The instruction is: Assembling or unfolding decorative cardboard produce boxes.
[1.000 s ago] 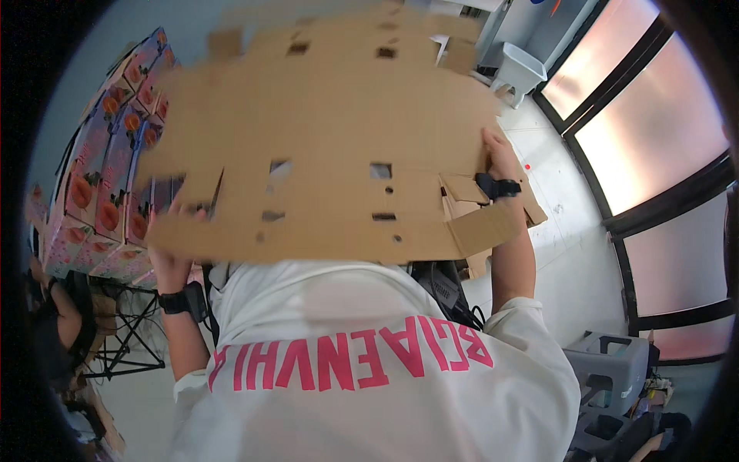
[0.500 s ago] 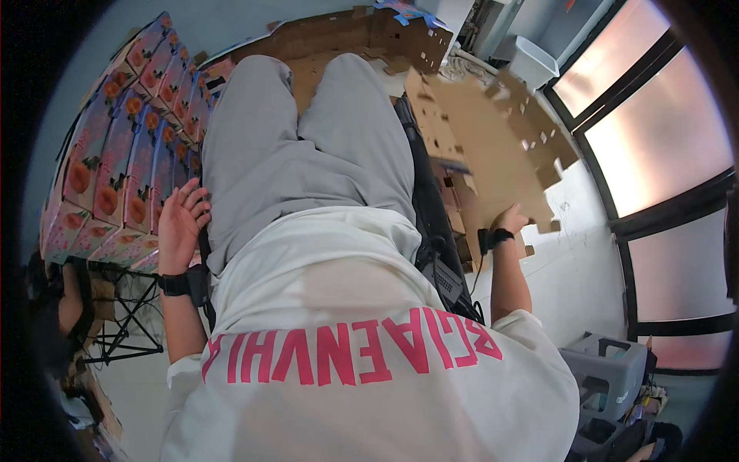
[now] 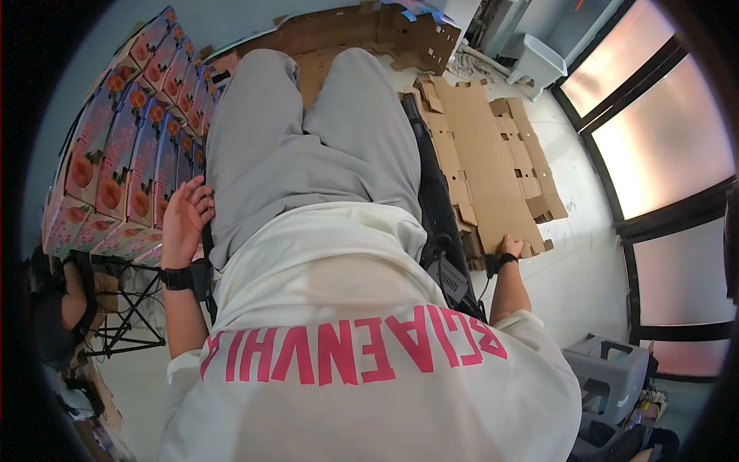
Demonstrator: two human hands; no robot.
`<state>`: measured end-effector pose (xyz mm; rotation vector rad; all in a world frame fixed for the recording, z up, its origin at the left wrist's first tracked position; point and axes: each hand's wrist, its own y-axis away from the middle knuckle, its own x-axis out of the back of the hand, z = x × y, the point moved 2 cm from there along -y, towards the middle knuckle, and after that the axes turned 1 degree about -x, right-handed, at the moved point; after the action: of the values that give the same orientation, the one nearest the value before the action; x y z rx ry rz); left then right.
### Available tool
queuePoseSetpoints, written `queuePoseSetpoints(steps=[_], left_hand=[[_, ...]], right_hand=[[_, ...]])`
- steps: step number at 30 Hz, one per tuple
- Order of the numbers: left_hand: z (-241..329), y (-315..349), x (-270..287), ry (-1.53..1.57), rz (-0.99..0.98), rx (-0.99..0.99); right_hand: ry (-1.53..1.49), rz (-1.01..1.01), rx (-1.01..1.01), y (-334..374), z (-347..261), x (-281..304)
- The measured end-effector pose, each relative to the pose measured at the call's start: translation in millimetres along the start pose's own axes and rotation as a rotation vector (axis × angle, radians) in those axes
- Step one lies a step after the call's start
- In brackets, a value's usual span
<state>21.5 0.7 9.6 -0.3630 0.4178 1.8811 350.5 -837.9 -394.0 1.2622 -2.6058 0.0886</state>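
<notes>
A flat, die-cut sheet of brown cardboard point(image 3: 493, 173), with slots and side flaps, lies to the right of my legs. My right hand point(image 3: 509, 246) is at its near edge, fingers bent over the board; the underside of the grip is hidden. Beside my left thigh, my left hand point(image 3: 187, 219) rests palm up, with loosely curled, separate fingers and nothing in it. Just past that hand stand stacked cartons point(image 3: 115, 165) in pink and blue with a peach-coloured fruit print. A black band sits on each wrist.
A large open brown carton point(image 3: 362, 35) lies beyond my knees. A white basin point(image 3: 537, 63) stands at the far right near frosted windows point(image 3: 658, 131). Grey plastic stools point(image 3: 608, 369) are at the lower right, and a black folding stand point(image 3: 131, 316) is under the printed cartons.
The cardboard sheet has dropped from a tilted, blurred position to lying flat. My right hand has come slightly nearer with its edge. The left hand has barely moved.
</notes>
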Motion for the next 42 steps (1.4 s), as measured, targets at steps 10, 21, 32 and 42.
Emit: queuePoseSetpoints(steps=[10, 21, 32, 42], left_hand=[[-2, -2, 0, -0.055, 0.082, 0.022], [-2, 1, 8, -0.108, 0.083, 0.024], [-6, -4, 23, -0.109, 0.085, 0.010], [-8, 0, 16, -0.220, 0.169, -0.075]], right_hand=[[0.340, -0.071, 0.064, 1, -1, 8], [1.397, -0.980, 0.002, 53, -75, 13], [1.623, -0.940, -0.155, 87, -93, -15], [1.194, -1.302, 0.150, 64, -22, 14]])
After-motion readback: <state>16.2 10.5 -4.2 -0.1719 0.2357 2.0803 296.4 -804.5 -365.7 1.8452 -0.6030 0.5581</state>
